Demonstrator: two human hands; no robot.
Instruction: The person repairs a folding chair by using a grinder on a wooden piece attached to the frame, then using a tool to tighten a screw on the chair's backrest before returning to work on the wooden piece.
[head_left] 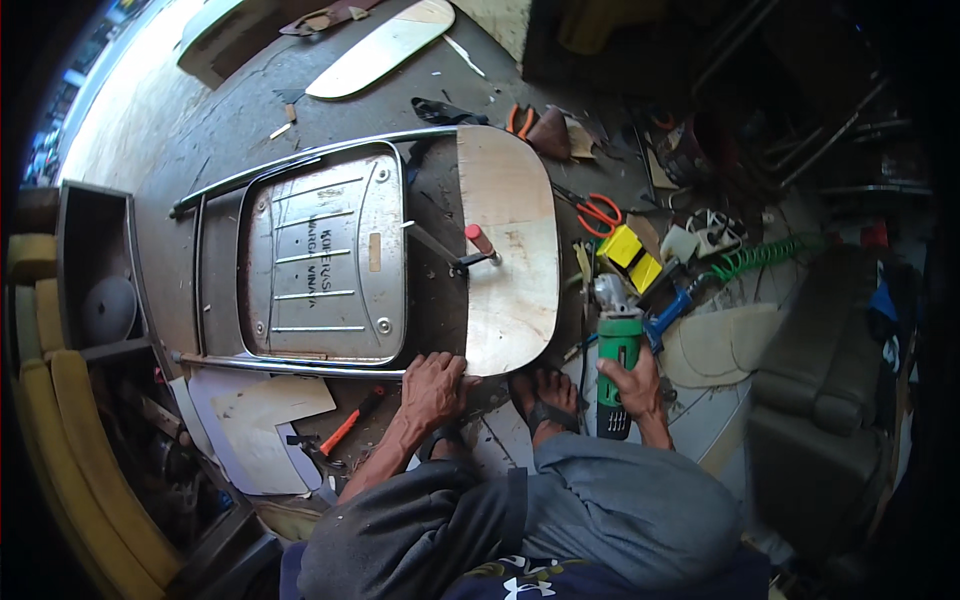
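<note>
My right hand (640,395) is wrapped round the body of a green and black angle grinder (618,350), its silver head pointing away from me. My left hand (434,385) grips the near tube of a metal chair frame (290,366), which lies on the floor. Close to those fingers is the corner of a rounded plywood panel (512,250) lying across the frame's right end. A clamp with a red handle (480,240) stands on the panel's left part. Left of it, a metal panel (330,260) with rounded corners sits within the frame.
An orange-handled hammer (345,430) and pale sheets (255,420) lie near left. Right of the plywood are orange-handled scissors (598,215), a yellow box (628,255) and a green coiled hose (765,255). Another plywood piece (385,50) lies farther off. Dark cushions (815,400) stand right.
</note>
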